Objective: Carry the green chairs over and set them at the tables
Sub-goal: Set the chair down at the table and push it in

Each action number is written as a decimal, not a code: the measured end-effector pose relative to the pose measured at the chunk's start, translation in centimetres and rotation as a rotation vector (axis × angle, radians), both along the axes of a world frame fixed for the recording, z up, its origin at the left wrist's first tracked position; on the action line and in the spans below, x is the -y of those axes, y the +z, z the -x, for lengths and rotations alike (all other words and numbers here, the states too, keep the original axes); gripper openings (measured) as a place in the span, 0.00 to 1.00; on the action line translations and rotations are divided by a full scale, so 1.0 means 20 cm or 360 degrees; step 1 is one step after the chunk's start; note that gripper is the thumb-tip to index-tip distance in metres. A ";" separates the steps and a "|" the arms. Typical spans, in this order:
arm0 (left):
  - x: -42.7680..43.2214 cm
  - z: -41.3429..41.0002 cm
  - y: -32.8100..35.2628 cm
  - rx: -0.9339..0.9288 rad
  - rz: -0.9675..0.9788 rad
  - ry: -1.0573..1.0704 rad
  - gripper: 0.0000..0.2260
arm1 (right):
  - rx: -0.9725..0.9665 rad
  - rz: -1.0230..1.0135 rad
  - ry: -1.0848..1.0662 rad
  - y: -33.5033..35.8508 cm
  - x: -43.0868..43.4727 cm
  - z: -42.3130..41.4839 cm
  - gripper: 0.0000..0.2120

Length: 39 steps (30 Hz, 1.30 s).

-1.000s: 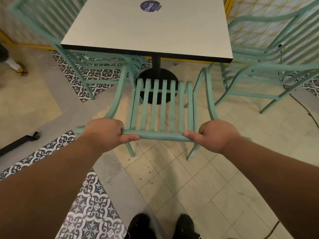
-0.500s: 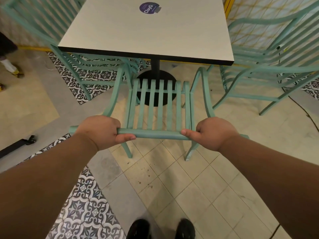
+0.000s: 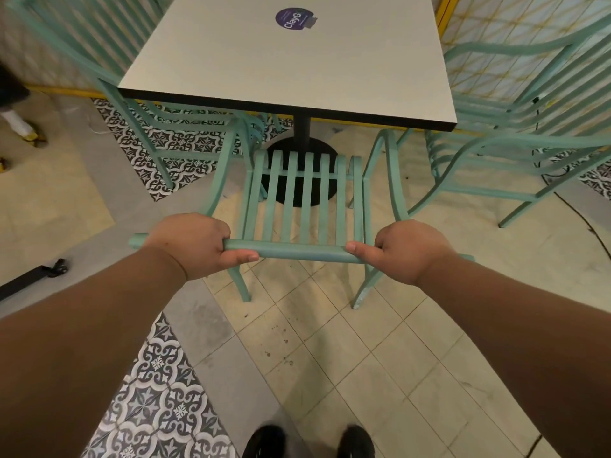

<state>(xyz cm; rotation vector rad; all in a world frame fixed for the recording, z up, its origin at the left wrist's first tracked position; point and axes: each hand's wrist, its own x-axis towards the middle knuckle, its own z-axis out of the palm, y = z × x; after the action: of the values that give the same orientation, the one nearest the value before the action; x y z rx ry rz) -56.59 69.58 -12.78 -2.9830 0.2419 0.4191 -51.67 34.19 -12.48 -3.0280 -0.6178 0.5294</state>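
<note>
Green chair (image 3: 304,193) top rail gripped: left hand (image 3: 195,242), right hand (image 3: 406,249).

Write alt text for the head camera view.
The left hand and right hand grip the top rail of a green chair facing a pale square table. More green chairs stand at either side.

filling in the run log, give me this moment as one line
step: placing | left hand: grips top rail | right hand: grips top rail | green chair: faces table, seat near its edge
</note>
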 end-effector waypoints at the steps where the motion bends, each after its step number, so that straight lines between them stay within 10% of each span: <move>1: 0.00 0.00 0.00 -0.0011 0.0002 0.0016 0.46 | 0.0003 -0.0004 -0.0006 0.00 0.00 0.00 0.49; 19: 0.10 0.16 0.16 0.0242 0.0190 0.0305 0.45 | 0.0156 0.0093 -0.0180 0.14 -0.01 0.19 0.58; 39: 0.17 0.37 1.21 0.0549 0.0284 0.0097 0.45 | 0.0651 -0.0219 -0.0219 1.15 -0.02 0.42 0.51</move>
<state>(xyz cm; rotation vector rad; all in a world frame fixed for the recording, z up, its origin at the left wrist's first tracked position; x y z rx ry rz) -63.96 66.28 11.39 -3.1739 0.1606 -0.1224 -60.17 34.61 10.47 -3.0277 -0.4238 -0.1378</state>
